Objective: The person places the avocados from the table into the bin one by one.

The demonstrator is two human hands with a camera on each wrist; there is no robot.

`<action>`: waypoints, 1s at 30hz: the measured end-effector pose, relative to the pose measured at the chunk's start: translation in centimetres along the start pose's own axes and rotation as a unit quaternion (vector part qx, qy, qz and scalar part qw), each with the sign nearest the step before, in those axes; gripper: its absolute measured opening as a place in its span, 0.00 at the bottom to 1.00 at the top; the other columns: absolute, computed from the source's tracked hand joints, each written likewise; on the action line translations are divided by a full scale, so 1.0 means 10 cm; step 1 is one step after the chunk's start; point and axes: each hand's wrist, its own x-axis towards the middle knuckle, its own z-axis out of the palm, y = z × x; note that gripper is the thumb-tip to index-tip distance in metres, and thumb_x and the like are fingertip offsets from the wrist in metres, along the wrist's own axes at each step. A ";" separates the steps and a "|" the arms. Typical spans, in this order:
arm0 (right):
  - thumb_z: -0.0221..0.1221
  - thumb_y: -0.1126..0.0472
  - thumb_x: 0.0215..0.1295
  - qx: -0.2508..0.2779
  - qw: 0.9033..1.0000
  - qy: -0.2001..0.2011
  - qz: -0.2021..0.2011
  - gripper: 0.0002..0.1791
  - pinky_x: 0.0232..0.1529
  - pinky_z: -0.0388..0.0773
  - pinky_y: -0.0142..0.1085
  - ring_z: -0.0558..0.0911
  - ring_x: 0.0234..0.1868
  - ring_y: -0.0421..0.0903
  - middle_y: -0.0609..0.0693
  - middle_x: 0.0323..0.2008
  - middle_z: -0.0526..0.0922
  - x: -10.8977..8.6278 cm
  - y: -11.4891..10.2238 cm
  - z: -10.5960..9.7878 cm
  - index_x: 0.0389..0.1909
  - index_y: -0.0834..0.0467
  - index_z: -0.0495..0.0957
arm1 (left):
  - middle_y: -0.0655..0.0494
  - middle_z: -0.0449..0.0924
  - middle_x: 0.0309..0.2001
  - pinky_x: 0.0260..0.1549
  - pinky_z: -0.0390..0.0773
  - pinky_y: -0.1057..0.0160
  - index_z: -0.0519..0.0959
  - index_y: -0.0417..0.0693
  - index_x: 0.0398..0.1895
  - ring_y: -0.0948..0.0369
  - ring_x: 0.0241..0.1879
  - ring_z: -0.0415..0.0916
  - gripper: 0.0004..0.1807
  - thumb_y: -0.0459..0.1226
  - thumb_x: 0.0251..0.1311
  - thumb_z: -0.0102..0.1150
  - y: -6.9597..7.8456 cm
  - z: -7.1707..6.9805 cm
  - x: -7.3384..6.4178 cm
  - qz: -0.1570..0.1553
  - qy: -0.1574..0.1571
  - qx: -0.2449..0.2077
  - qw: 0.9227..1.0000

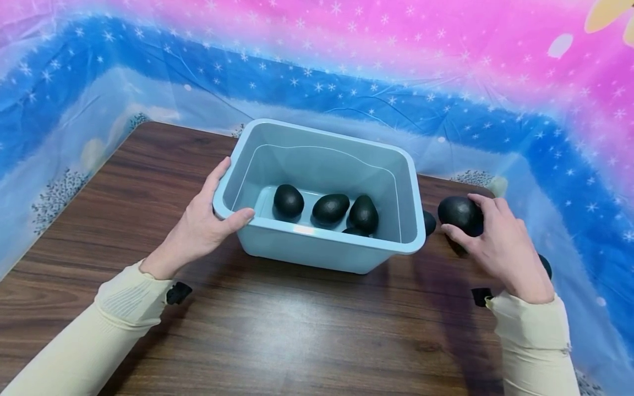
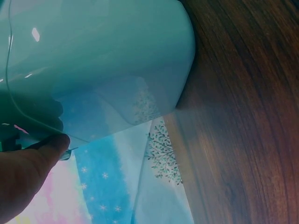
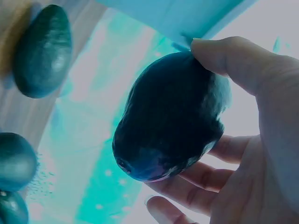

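A light blue plastic bin [image 1: 307, 248] stands on the table with several dark avocados [image 1: 331, 209] on its floor. At its left end my left hand [image 1: 200, 220] grips the rim, thumb over the front corner and fingers along the outer side. The left wrist view has the thumb [image 2: 51, 147] against the bin's edge [image 2: 117, 130]. To the right of the bin, my right hand [image 1: 505, 247] holds a dark avocado [image 1: 459, 214] between thumb and fingers. From the right wrist, this avocado [image 3: 163, 116] appears raised off the table, its far end uncovered.
More avocados lie on the table right of the bin: one [image 1: 428, 223] partly behind its corner, another [image 1: 545, 266] mostly behind my right wrist. Several show at the left of the right wrist view [image 3: 43, 53]. A patterned cloth [image 1: 317, 77] hangs behind the brown wooden table [image 1: 277, 330].
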 end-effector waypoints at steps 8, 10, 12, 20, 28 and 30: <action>0.61 0.36 0.56 -0.004 1.000 0.022 -0.021 0.46 0.43 0.59 0.59 0.67 0.45 0.67 0.68 0.53 0.66 0.09 -0.19 -0.25 0.66 0.64 0.62 | 0.55 0.56 0.67 0.49 0.67 0.47 0.41 0.78 0.72 0.53 0.59 0.61 0.47 0.48 0.58 0.62 0.00 0.00 0.00 -0.002 0.001 0.003 1.000; 0.61 0.37 0.56 -0.005 0.999 0.033 -0.031 0.46 0.42 0.59 0.57 0.67 0.44 0.66 0.68 0.51 0.67 0.11 -0.25 -0.32 0.66 0.64 0.62 | 0.54 0.56 0.67 0.48 0.68 0.47 0.41 0.78 0.72 0.53 0.58 0.61 0.47 0.47 0.58 0.62 0.00 0.01 0.01 0.000 0.001 0.003 1.000; 0.62 0.37 0.56 -0.006 0.998 0.041 -0.038 0.46 0.41 0.60 0.57 0.67 0.43 0.65 0.67 0.50 0.67 0.12 -0.31 -0.37 0.66 0.64 0.62 | 0.54 0.56 0.67 0.48 0.68 0.47 0.41 0.78 0.72 0.53 0.58 0.61 0.47 0.48 0.57 0.63 0.00 0.02 0.01 0.000 0.002 0.003 1.000; 0.64 0.38 0.54 -0.008 0.995 0.066 -0.079 0.45 0.46 0.60 0.59 0.69 0.47 0.65 0.66 0.53 0.69 0.16 -0.52 -0.51 0.66 0.60 0.64 | 0.53 0.56 0.67 0.49 0.67 0.47 0.41 0.75 0.73 0.53 0.58 0.61 0.48 0.48 0.57 0.62 0.01 0.04 0.01 -0.005 0.005 0.005 1.000; 0.65 0.39 0.53 -0.017 0.993 0.073 -0.096 0.45 0.36 0.64 0.55 0.68 0.40 0.63 0.63 0.49 0.70 0.19 -0.69 -0.59 0.67 0.58 0.64 | 0.54 0.55 0.68 0.49 0.67 0.45 0.40 0.74 0.73 0.53 0.60 0.60 0.48 0.48 0.58 0.62 0.02 0.02 0.00 -0.003 0.010 0.006 1.000; 0.65 0.39 0.53 -0.019 0.993 0.072 -0.096 0.45 0.35 0.64 0.54 0.68 0.40 0.63 0.63 0.49 0.70 0.19 -0.74 -0.62 0.68 0.57 0.63 | 0.54 0.55 0.68 0.49 0.68 0.45 0.40 0.74 0.73 0.53 0.60 0.60 0.48 0.47 0.58 0.62 0.02 0.02 0.00 -0.001 0.009 0.004 1.000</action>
